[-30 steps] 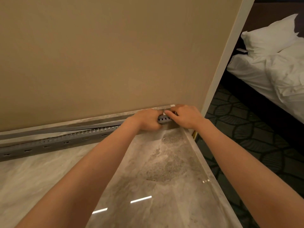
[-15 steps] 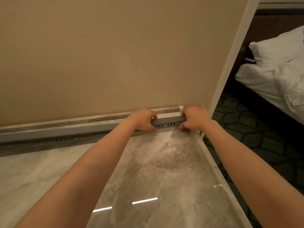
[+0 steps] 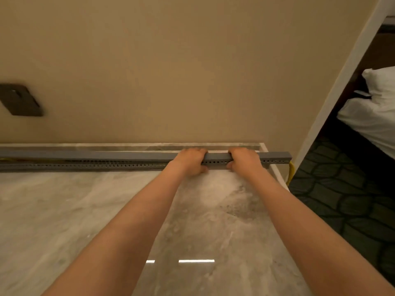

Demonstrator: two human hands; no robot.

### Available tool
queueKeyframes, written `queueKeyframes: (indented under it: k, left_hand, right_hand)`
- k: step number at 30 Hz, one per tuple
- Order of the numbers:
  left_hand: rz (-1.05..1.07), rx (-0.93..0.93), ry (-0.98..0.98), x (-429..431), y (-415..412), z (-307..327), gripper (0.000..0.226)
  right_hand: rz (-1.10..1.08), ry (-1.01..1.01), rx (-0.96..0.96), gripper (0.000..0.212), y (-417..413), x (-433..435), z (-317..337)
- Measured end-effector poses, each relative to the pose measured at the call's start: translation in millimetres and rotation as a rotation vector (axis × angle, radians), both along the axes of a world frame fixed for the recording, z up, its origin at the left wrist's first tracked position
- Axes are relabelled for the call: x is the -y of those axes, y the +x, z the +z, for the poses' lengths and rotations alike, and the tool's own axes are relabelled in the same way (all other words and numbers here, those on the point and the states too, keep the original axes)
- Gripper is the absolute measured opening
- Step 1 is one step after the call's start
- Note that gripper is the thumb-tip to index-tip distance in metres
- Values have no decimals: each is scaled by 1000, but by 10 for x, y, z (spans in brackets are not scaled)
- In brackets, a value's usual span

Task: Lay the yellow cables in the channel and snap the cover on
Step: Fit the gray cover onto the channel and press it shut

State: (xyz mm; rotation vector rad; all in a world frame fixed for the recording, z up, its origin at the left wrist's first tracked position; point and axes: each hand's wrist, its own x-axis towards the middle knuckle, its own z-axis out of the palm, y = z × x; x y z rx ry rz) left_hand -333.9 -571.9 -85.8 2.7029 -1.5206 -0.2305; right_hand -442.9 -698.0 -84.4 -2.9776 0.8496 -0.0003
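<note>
One marble table [image 3: 64, 210] carries one long grey channel [image 3: 106, 165] along the beige wall [image 3: 171, 71], its cover [image 3: 128, 155] on top. Two hands, left [image 3: 190, 162] and right [image 3: 244, 162], are clamped on the cover, slightly apart. One yellow cable [image 3: 291, 173] hangs from the right end, near a bed [image 3: 372, 116].

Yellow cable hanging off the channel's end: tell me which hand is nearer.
Right. The right hand grips the channel closer to the yellow cable; the left hand grips farther along.
</note>
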Motion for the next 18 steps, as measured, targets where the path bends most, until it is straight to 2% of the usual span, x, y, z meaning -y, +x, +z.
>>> queueKeyframes:
  k: [4,7,10,18]
  left_hand:
    - [153,84,49,-517,316,60,57]
    - [218,126,62,-820,409,121,62]
    - [270,107,-1,-1094,510,218,60]
    - [443,46,-133,-2045,981,459,57]
  right_hand:
    - [-89,-147,-189,29,156,-147,122]
    - [-21,-180,-240,37,356,-431,171]
    - [119,-96,-91,49,637,-897,224]
    - [283,130,126,44,1367,-1916,356]
